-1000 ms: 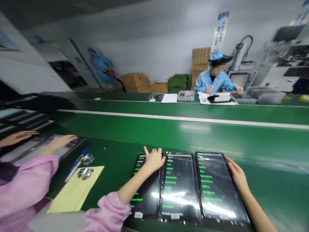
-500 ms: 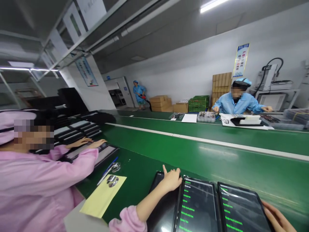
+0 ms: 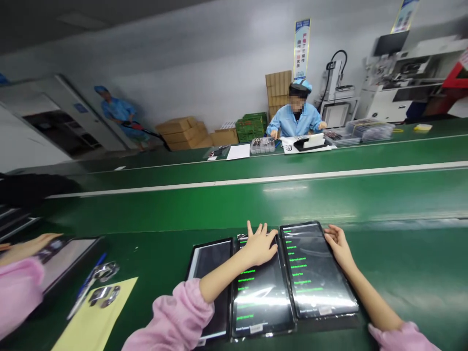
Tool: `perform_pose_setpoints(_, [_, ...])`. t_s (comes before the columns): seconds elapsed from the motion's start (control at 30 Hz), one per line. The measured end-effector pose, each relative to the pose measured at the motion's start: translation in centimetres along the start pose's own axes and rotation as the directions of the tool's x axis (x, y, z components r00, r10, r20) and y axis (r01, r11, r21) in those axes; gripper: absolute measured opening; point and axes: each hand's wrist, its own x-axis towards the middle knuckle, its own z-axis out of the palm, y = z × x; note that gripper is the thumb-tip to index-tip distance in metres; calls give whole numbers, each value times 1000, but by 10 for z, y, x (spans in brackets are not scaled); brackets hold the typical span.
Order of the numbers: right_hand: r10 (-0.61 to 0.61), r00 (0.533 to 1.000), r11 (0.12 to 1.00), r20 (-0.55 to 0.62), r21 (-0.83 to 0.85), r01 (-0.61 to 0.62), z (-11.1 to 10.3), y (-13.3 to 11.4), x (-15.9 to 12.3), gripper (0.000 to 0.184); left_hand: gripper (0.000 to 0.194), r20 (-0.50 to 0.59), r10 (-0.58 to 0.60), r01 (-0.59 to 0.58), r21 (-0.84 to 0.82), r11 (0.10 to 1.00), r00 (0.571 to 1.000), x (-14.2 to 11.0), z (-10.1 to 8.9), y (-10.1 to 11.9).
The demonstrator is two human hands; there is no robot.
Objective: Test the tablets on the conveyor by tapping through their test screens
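Left hand (image 3: 260, 245) on middle display panel (image 3: 259, 302); right hand (image 3: 338, 245) touching right panel (image 3: 314, 273) edge

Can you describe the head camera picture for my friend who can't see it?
A person's left hand rests on a middle screen showing green writing, and the right hand touches the right screen, on a green workbench. Another person in blue sits across it.

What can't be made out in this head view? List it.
Head view:
Middle display panel: upper text hidden by left hand.
Left display panel: lower part hidden by left forearm.
Label: too small to read.
Co-worker's sleeve: cut off by the left edge.
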Motion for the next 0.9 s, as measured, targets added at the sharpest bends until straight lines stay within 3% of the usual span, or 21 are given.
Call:
perform_pose_setpoints(0.13, [-32,999,999,18,15,32,0,7,-1,63,44,41,69,-68,-12,998,997,6,0,1])
perform_pose_setpoints(0.67, [-13,1000,1000,13,26,13,-3,4,-1,63,38,13,75,-75,14,997,997,16,-4,14])
perform_pose_setpoints(0.73, [-14,1000,1000,17,11,14,-3,2,-1,62,42,55,125,-120,-84,989,991,11,-8,2])
perform_pose_setpoints(0.8, [-6,1000,1000,21,-3,6,-3,-1,-2,61,49,74,152,-134,-209,969,986,-3,-9,-24])
perform_pose_setpoints(0.83, [2,1000,1000,20,-9,-2,-4,-2,-3,61,52,60,132,-112,-256,960,989,-14,-7,-43])
perform_pose_setpoints(0.9, [28,1000,999,11,-24,-28,-8,-6,-4,59,54,-73,-15,-4,-256,967,997,-45,3,-90])
